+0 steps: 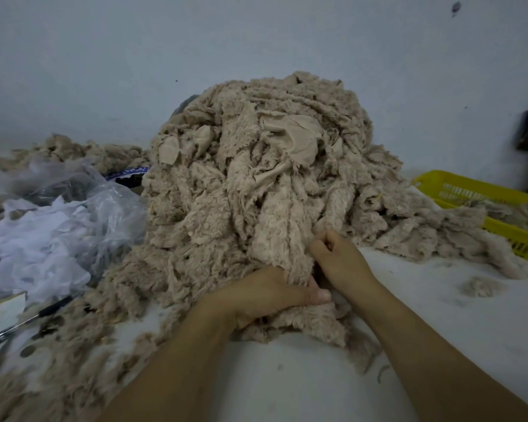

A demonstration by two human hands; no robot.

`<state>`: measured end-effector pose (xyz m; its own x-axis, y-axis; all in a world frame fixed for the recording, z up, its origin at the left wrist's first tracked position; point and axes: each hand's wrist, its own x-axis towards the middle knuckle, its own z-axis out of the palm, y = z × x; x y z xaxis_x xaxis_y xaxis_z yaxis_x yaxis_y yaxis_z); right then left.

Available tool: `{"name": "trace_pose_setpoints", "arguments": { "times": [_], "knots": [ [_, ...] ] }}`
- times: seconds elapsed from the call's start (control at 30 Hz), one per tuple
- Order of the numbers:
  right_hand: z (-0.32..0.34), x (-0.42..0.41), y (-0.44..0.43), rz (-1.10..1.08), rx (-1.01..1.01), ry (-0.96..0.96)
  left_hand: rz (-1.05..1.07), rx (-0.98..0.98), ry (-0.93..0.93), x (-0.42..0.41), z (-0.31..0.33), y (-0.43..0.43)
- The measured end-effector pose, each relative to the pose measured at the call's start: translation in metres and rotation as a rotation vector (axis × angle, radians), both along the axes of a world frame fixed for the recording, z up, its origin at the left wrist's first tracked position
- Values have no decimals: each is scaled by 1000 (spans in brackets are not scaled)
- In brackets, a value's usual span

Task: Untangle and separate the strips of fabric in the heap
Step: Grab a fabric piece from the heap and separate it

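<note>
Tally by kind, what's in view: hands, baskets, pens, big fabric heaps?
bare hands: 2 (left hand, right hand)
yellow slotted plastic basket: 1
black pen: 1
heap of beige fleece fabric strips: 1
Total: 5

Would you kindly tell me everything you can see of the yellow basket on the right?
The yellow basket is shallow and looks like plastic, with slotted walls and a solid rim. It sits on the white table at the right edge of view, partly cut off, set at an angle. Beige fluffy scraps lie inside it, and the fabric heap spills against its near left corner.
</note>
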<state>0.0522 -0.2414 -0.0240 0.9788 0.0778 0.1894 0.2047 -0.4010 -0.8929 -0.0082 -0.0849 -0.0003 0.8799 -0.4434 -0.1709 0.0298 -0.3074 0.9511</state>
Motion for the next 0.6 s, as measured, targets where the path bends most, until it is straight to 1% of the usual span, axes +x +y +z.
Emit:
{"name": "trace_pose_setpoints", "arguments": {
  "times": [0.07,0.1,0.13,0.2,0.23,0.3,0.37,0.43,0.47,0.5,0.53,0.57,0.6],
  "knots": [
    [2,-1,2,35,199,73,-3,-3,-14,0,0,1],
    [3,-2,3,78,257,111,-3,4,-5,1,1,1],
    [2,-4,6,131,242,128,-7,19,2,1,1,2],
    [-1,-8,10,180,115,88,11,93,10,2,-2,2],
    [-2,-7,11,142,42,39,24,114,16,2,-2,2],
    [-1,-5,9,-1,-47,-38,56,62,3,2,-3,0],
    [5,-3,4,-109,-11,-30,164,-10,-56,5,-4,-1],
    [9,-5,0,-106,96,-21,357,-165,-48,13,-4,-1],
    [11,-8,0,-58,111,-32,465,-291,12,16,-3,1],
    [13,-12,1,14,75,-60,538,-442,92,19,-2,4],
    [14,-15,3,101,-5,-92,565,-584,165,21,0,7],
    [14,-18,7,201,-110,-124,564,-672,221,22,0,10],
    [13,-21,11,303,-218,-151,545,-702,266,23,1,12]
  ]
}}
